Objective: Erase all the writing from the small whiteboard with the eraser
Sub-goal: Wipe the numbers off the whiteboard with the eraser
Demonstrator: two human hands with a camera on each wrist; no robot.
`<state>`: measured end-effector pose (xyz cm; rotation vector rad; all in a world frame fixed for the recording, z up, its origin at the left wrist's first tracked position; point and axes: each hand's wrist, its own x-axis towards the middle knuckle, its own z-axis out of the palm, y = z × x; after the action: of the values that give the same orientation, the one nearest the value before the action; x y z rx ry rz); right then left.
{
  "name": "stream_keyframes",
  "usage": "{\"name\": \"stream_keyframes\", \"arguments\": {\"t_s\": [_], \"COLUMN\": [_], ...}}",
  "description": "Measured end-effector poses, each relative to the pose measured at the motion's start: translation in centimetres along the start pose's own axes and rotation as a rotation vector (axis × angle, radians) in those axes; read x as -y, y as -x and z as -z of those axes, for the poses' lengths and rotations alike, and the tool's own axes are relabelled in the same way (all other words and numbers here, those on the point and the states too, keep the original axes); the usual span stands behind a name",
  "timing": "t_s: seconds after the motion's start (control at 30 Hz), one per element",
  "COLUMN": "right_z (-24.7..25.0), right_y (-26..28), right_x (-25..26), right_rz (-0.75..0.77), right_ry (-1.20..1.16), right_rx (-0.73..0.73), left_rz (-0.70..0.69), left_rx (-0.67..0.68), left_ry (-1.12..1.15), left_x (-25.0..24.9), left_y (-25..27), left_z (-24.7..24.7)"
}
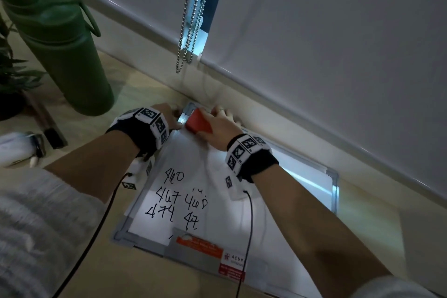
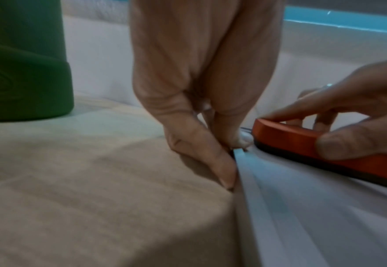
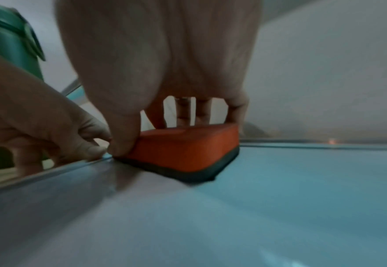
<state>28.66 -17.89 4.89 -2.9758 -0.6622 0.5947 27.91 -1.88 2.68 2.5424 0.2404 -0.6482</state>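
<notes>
Lying flat on beige tabletop [image 2: 73, 198]: small whiteboard [image 1: 217, 213], glossy white, grey metal frame, black handwritten numbers on near half. Eraser [image 3: 188, 146], rounded orange block with dark felt base, at board's far corner, clamped between right hand [image 1: 219, 126] thumb and fingers. Left hand [image 2: 199, 90] pinching frame corner. Green bottle [image 1: 60, 38], contents unseen, upright, left.

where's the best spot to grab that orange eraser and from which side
Take the eraser from above by its two long orange sides, thumb on one, fingers on the other, as the right hand grips it. It lies flat, dark felt down on the whiteboard, so only the top and sides are free, and a top grip probably lets you press down.
</notes>
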Motion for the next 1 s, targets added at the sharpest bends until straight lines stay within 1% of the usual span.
{"name": "stream_keyframes", "arguments": {"t_s": [0.13, 0.2, 0.23, 0.37, 0.43, 0.5, 0.53, 0.57, 0.63, 0.67, 0.7, 0.73, 0.83, 0.9, 0.93, 1.0], "right_z": [-0.1, -0.1, -0.3, -2.5, -3.5, -3.2, -2.9, -2.6, -1.9, -1.9, -2.1, -2.5, -4.0, -4.0, -3.6, -2.8], "right_y": [1.1, 1.8, 2.3, 7.1, 9.3, 9.1, 8.2, 7.1, 5.4, 5.1, 5.3, 6.1, 9.5, 10.0, 9.4, 7.5], "right_x": [-2.4, -1.7, -0.7, 4.1, 4.9, 4.6, 4.3, 3.9, 3.4, 3.4, 3.6, 4.0, 5.4, 5.4, 5.1, 4.4], "right_rz": [-0.068, -0.069, -0.034, 0.221, 0.297, 0.338, 0.326, 0.283, 0.158, 0.114, 0.103, 0.123, 0.280, 0.338, 0.329, 0.213], "right_ry": [-0.040, -0.021, -0.013, 0.053, 0.048, 0.070, 0.080, 0.077, 0.028, 0.016, 0.020, 0.032, 0.013, 0.026, 0.037, 0.020], "right_rx": [0.014, 0.013, 0.029, 0.127, 0.157, 0.180, 0.183, 0.177, 0.129, 0.103, 0.079, 0.079, 0.128, 0.156, 0.149, 0.129], "left_rz": [0.027, 0.020, 0.012, 0.008, 0.006, 0.003, -0.008, -0.014, -0.020, -0.023, -0.022, -0.026, -0.035, -0.033, -0.039, -0.043], "left_rx": [0.000, 0.009, 0.013, 0.041, 0.054, 0.065, 0.065, 0.063, 0.063, 0.062, 0.061, 0.056, 0.063, 0.059, 0.049, 0.033], "left_ry": [0.021, 0.026, 0.022, 0.043, 0.054, 0.057, 0.052, 0.041, 0.031, 0.037, 0.035, 0.035, 0.032, 0.037, 0.035, 0.022], "left_x": [0.0, 0.3, 0.4, 0.6, 0.6, 0.6, 0.6, 0.7, 0.8, 0.7, 0.7, 0.7, 0.7, 0.8, 0.8, 0.8], "left_y": [0.0, -0.2, -0.3, -0.7, -0.7, -0.7, -0.7, -0.9, -0.9, -0.9, -0.9, -0.9, -1.1, -1.2, -1.1, -1.2], "left_z": [0.0, 0.0, 0.0, 0.0, 0.0, 0.0, 0.0, 0.0, -0.1, -0.1, -0.1, -0.1, -0.1, -0.2, -0.2, -0.2]}}
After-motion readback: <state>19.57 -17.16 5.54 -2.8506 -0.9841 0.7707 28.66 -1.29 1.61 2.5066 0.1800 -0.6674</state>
